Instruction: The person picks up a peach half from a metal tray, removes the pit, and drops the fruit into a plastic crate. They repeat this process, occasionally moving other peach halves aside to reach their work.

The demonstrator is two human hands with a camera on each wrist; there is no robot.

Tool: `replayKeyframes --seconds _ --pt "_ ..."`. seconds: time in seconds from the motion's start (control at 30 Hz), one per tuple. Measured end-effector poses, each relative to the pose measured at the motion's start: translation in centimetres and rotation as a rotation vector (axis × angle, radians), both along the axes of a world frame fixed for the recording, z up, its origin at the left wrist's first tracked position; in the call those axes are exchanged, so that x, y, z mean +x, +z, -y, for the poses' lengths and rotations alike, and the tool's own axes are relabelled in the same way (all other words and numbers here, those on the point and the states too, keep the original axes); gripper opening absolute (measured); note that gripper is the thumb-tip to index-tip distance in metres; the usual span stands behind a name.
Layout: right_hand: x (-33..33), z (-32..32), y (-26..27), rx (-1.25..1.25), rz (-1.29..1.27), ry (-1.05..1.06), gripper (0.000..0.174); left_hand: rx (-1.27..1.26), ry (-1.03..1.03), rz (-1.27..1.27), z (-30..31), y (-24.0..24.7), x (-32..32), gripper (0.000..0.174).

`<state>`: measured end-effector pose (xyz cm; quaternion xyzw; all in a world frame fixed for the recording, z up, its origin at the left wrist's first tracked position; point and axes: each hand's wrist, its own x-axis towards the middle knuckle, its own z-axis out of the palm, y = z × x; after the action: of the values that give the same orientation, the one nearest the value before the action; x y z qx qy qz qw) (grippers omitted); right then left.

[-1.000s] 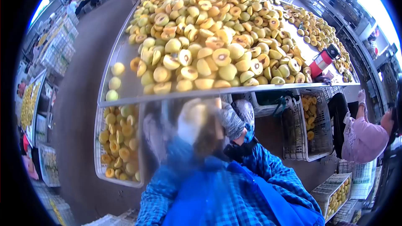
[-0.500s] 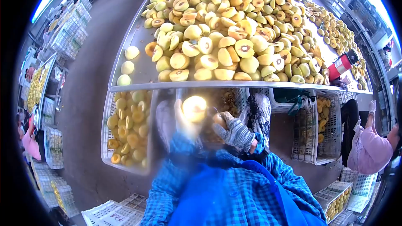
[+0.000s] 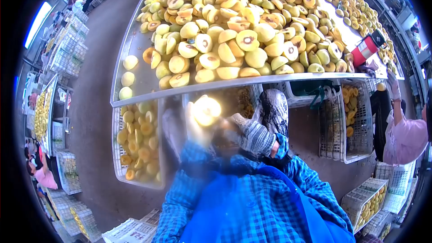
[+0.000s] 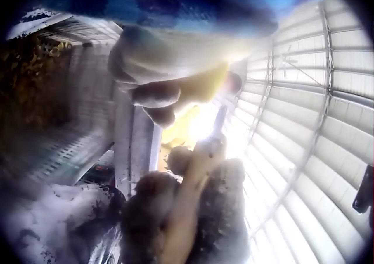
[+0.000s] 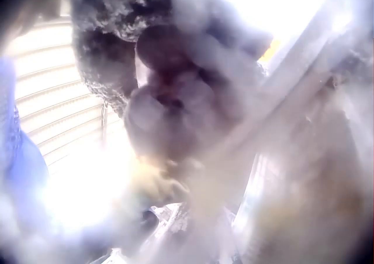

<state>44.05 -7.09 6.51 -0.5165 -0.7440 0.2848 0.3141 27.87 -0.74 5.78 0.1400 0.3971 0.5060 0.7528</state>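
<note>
In the head view my left hand (image 3: pixel 198 127) holds a yellow fruit (image 3: pixel 207 110), washed out by glare, below the table edge. Close on its right is my right hand (image 3: pixel 257 137) in a grey knit glove, its fingertips blurred. The left wrist view has the pale-gloved left hand (image 4: pixel 158 59) curled round the fruit (image 4: pixel 180 128). Below, the right hand's dark fingers (image 4: pixel 222 202) grip a tan handle (image 4: pixel 187 217) with a thin tip at the fruit; glare hides whether they touch. Dark, blurred fingers (image 5: pixel 169 106) fill the right wrist view.
A metal table (image 3: pixel 135 91) bears piled halved fruit (image 3: pixel 225 40), three pale fruits at its left and a red bottle (image 3: pixel 366 50). Crates of fruit stand below left (image 3: pixel 118 153) and right (image 3: pixel 360 141). A person in pink (image 3: pixel 405 139) sits at the right.
The head view has shifted, and the table edge sits higher in it. Both hands remain close together at the fruit. At the right, the person in pink has raised a hand.
</note>
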Motion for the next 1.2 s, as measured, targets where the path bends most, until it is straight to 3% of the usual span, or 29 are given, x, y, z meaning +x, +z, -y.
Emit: replayKeyframes --seconds 0.03,0.13,0.23,0.33,0.4,0.47,0.53,0.6,0.63,0.8,0.9,0.93,0.97,1.0,1.1,1.13,1.17,1.2 --pt "0.0 -0.2 0.1 0.144 0.036 -0.029 0.024 -0.002 -0.004 -0.018 -0.1 0.0 0.3 0.060" --pt "-0.1 0.0 2.6 -0.032 -0.051 -0.143 0.022 0.027 -0.024 -0.015 0.1 -0.4 0.8 0.058" --pt "0.0 -0.1 1.6 -0.061 0.046 -0.160 0.022 0.144 -0.126 0.114 0.3 -1.3 0.5 0.053" --pt "0.2 -0.2 1.6 -0.013 0.182 -0.027 0.021 0.249 -0.133 0.045 0.3 -2.4 0.8 0.049" --pt "0.3 -0.2 -0.1 0.072 0.336 0.093 0.030 0.220 -0.100 -0.009 0.7 -2.2 1.3 0.050" --pt "0.2 -0.4 -5.6 0.236 0.073 0.120 0.032 0.210 -0.081 -0.039 0.8 -2.3 1.4 0.051" --pt "0.1 -0.4 -5.7 0.236 0.062 0.139 0.037 0.215 -0.076 -0.046 0.8 -3.1 1.2 0.051" --pt "0.0 -0.1 -1.7 0.068 0.303 0.150 0.043 0.269 -0.085 -0.057 1.0 -3.0 1.2 0.051" --pt "0.0 0.0 -1.8 0.101 0.299 0.165 0.043 0.297 -0.090 -0.062 1.0 -2.9 1.2 0.051" --pt "1.0 0.6 -2.5 0.202 0.406 0.262 0.052 0.495 -0.139 -0.454 1.6 -2.8 1.2 0.050" --pt "2.2 0.4 -0.2 -0.370 -0.306 0.274 0.048 0.526 -0.315 -0.460 1.7 -2.2 0.6 0.042" --pt "2.7 0.4 0.2 -0.378 -0.335 0.297 0.043 0.511 -0.386 -0.429 1.7 -1.8 0.4 0.037" --pt "3.7 0.2 -1.4 0.275 -0.144 0.447 0.040 0.541 -0.470 -0.462 1.6 -1.1 0.3 0.033" --pt "3.5 0.0 -1.9 -0.150 -0.372 0.433 0.039 0.571 -0.555 -0.495 1.4 -0.4 0.1 0.028" --pt "4.5 -0.7 0.4 -0.639 -0.357 0.408 0.038 0.560 -0.678 -0.527 0.6 -0.3 0.5 0.016" --pt "4.4 -0.6 0.4 -0.654 -0.402 0.389 0.038 0.579 -0.688 -0.528 0.3 -0.6 0.5 0.016" --pt "4.2 -0.6 0.5 -0.668 -0.447 0.371 0.037 0.943 -0.722 -0.724 -0.3 -0.4 0.5 0.019" --pt "3.8 -0.5 -0.4 -0.790 -0.674 0.346 0.035 1.299 -0.650 -0.925 -0.9 -0.2 0.5 0.021"
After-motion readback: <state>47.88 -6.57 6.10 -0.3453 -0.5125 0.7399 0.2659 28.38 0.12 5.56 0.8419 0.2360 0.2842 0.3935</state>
